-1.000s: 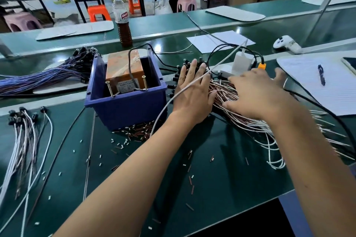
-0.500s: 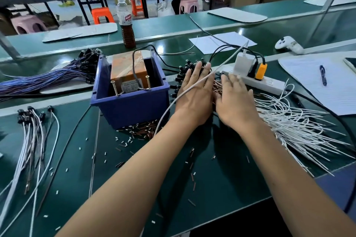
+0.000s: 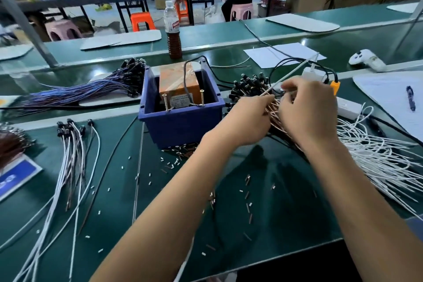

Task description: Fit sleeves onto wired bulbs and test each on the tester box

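- Half a second ago both hands lay flat, fingers straight, on the heap of wired bulbs (image 3: 249, 86); now both are lifted and curled into it.
- The left hand (image 3: 248, 119) has its fingertips drawn together, pinching the pinkish leads of the heap just right of the tester box (image 3: 180, 107).
- The right hand (image 3: 309, 107) has moved in until it nearly touches the left; its fingers are bent and bunched over the same leads, but what exactly they clamp cannot be told.
- The heap stays where it was, at the far middle of the worktop (image 3: 274, 224), black heads pointing to the far edge, white tails (image 3: 377, 158) fanning toward the right edge.
- The tester box has not shifted: it sits in the blue bin at the middle.
- Loose sleeves (image 3: 174, 162) lie scattered in front of the bin as before.
- A smaller row of wired bulbs (image 3: 73, 144) rests unchanged near the left edge.
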Motion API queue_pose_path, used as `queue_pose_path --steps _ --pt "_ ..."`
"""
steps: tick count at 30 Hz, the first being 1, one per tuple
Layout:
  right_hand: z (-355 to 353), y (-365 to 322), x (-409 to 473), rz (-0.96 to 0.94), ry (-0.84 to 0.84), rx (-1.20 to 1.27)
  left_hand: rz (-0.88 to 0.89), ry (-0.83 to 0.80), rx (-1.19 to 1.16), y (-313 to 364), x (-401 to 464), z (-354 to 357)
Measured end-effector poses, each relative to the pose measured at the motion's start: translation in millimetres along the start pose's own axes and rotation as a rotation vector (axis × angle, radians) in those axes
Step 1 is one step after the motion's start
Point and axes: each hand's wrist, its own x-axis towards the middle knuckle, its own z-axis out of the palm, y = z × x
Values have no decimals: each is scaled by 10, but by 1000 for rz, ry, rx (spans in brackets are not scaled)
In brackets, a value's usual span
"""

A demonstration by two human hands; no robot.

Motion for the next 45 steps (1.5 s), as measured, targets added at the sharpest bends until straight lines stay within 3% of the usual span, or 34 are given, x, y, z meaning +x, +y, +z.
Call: queue_pose_path --steps 6,11,13,15,18,20,26,34,36,38,41,43,45 --pt "80 -608 -191 -282 68 260 -127 -38 -304 -221 -636 -440" --pt "348 -1197 -618 -475 -105 382 -290 -39 -399 -620 -1326 -890" --pt "462 -1457 -800 -522 -215 382 -437 30 -407 -820 -1586 -1043" --pt "577 -1702 -964 -536 -319 359 -631 190 -308 -1079 -1748 -1098" --pt "764 -2002 -1137 -569 -486 314 -903 475 162 -1511 -1847 -1092" --pt "879 -2152 -1187 -599 -573 269 -1015 570 395 -1740 -1845 -1119" --pt "1166 -2378 -1198 -585 -675 169 -1144 461 542 -2186 -1512 -1300" --pt "1255 -2317 -1169 -430 -800 227 -1100 314 594 -2335 -1386 -1311" --pt "1191 -2306 -1171 -438 -789 235 -1070 484 492 -2248 -1378 -1370" --pt "1092 -2327 -1152 -449 -702 271 -969 758 243 -2108 -1358 -1462" --pt "911 -2407 -1089 -434 -451 404 -670 1095 -399 -1737 -1279 -1638" --pt "782 -2463 -1020 -413 -318 474 -512 1213 -845 -1474 -1215 -1758" --pt "685 -2493 -928 -367 -290 520 -373 1279 -1174 -1230 -1162 -1856"
